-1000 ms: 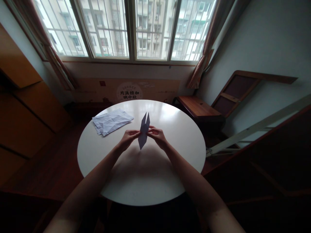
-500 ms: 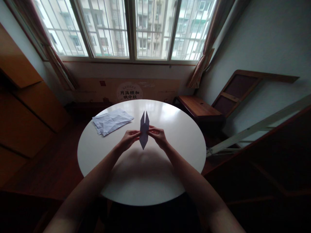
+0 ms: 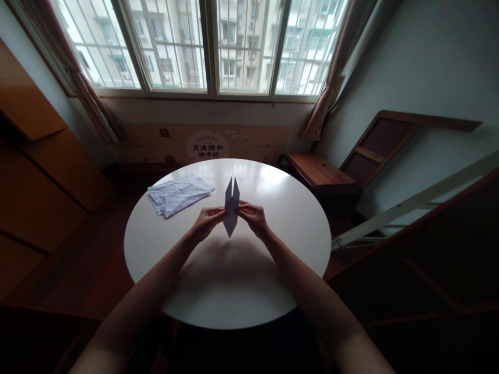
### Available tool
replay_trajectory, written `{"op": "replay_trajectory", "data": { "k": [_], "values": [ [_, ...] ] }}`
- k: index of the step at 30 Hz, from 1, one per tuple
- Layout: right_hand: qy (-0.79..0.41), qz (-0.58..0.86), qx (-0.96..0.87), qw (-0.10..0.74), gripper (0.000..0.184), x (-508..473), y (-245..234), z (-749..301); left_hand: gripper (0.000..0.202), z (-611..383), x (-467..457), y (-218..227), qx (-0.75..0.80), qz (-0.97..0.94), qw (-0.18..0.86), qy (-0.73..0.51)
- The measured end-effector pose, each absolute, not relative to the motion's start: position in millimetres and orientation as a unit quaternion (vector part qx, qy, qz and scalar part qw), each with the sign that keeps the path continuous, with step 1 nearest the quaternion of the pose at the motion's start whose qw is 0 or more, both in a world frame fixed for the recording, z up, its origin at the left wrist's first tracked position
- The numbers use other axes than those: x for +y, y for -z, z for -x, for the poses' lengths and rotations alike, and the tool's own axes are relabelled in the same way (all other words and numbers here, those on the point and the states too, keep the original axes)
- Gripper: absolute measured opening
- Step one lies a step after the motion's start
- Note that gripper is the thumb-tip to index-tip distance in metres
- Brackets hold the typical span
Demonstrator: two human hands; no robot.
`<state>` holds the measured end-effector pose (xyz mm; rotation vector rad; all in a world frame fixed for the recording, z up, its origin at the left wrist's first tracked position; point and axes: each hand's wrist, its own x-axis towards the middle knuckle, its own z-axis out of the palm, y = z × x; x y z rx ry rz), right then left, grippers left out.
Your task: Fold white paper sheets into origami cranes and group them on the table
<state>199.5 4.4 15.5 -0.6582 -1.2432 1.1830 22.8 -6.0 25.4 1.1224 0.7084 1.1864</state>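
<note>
A folded piece of paper (image 3: pixel 231 221), grey-blue in the shade, is held upright over the round white table (image 3: pixel 241 296). It has two narrow points at the top with a slit between them and one point at the bottom. My left hand (image 3: pixel 207 222) pinches its left edge between thumb and fingers. On the opposite edge my right hand (image 3: pixel 254 218) grips it the same way, with some fingers behind the paper. A soft shadow of the hands falls on the tabletop below.
Creased white paper sheets (image 3: pixel 181 195) lie stacked at the table's back left. Beyond the table's right side stand a wooden bench (image 3: pixel 322 171) and a pale metal ladder-like frame (image 3: pixel 413 202). A printed cardboard panel (image 3: pixel 241 140) leans under the window.
Both hands keep their hold on the folded paper. Its lower tip sits very slightly higher in view; otherwise almost nothing differs.
</note>
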Motion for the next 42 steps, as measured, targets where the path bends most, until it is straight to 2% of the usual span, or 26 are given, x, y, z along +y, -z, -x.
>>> {"op": "replay_trajectory", "data": {
  "k": [6,12,16,24,32,35,37,42],
  "values": [
    [-0.527,0.278,-0.533,0.600,0.021,2,-18,-200,0.030,-23,-6,-25,0.312,-0.480,0.611,-0.547],
    [-0.655,0.241,-0.479,0.532,0.026,2,-17,-201,0.028,-22,-6,-26,0.311,-0.487,0.613,-0.539],
    [-0.692,0.248,-0.458,0.500,0.029,2,-15,-200,0.032,-23,-6,-24,0.330,-0.476,0.638,-0.507],
    [-0.672,0.316,-0.462,0.484,0.037,5,-5,-195,0.038,-26,-6,-23,0.403,-0.456,0.613,-0.504],
    [-0.651,0.338,-0.440,0.519,0.053,4,-4,-195,0.050,-28,-8,-22,0.415,-0.439,0.604,-0.520],
    [-0.633,0.327,-0.470,0.521,0.048,3,-5,-195,0.055,-29,-9,-21,0.388,-0.465,0.594,-0.529],
    [-0.613,0.324,-0.502,0.517,0.041,3,-5,-196,0.052,-29,-8,-19,0.379,-0.496,0.580,-0.523],
    [-0.588,0.325,-0.543,0.503,0.036,4,-5,-198,0.028,-26,-4,-16,0.400,-0.549,0.539,-0.498]
  ]
}}
